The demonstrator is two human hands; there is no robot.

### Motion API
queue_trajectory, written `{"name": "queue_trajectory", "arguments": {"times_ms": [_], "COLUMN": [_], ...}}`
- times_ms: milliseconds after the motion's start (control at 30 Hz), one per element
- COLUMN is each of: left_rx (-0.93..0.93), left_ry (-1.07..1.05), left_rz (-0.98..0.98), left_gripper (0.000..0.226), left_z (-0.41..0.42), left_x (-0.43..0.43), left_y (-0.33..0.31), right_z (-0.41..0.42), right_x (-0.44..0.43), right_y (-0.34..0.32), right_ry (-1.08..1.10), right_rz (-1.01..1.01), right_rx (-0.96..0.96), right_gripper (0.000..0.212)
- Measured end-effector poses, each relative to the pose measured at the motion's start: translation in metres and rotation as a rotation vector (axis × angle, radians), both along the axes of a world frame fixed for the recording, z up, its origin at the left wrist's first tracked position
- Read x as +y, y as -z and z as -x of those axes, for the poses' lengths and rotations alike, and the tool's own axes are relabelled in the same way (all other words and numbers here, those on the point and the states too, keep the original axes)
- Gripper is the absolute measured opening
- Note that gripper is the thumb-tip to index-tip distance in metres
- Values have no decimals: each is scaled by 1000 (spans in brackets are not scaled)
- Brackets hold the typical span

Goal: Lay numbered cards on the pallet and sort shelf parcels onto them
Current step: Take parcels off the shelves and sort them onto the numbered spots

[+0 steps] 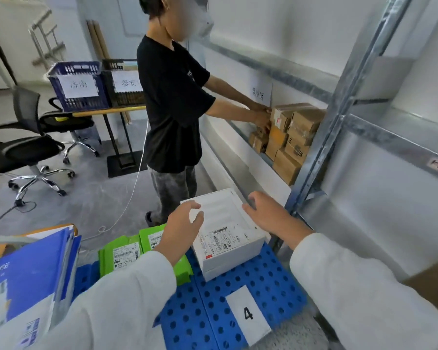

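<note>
**Sorting partway, by my read**

My left grip [185, 223] and right grip [268, 215] hover spread and empty over the white parcel [228, 238], which sits on the blue pallet [276, 286]. Card 4 [248, 314] lies bare nearby; green parcels [122, 256] are already down to the left. Brown boxes [296, 137] wait on the shelf [339, 107], so plenty remains, I judge.

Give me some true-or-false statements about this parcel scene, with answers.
The white box sits on the blue pallet. True.
The card on the pallet reads 7. False: it reads 4.
The mailer bags beside the white box are green. True.
The left hand grips a card. False: left hand and right hand are open, empty.
The person in the black T-shirt is sitting. False: standing, reaching to cardboard boxes on the shelf.
</note>
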State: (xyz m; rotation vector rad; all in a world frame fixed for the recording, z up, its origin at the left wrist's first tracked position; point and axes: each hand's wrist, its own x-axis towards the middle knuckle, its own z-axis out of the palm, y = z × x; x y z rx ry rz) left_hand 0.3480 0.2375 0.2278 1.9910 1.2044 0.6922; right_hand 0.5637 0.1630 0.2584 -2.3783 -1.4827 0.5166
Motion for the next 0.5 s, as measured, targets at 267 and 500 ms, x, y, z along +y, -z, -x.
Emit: {"name": "queue_trajectory", "arguments": {"times_ms": [267, 500], "left_rx": [378, 234], "left_ry": [423, 639], "left_rz": [-454, -639], "left_gripper": [48, 47], "left_z": [37, 47], "left_x": [-71, -183], "left_y": [-85, -123], "right_z": [83, 131], "right_x": [-130, -278], "right_y": [-69, -77], "right_ry": [106, 275], "right_rz": [-181, -183], "right_rx": [-229, -328], "right_gripper": [50, 43]}}
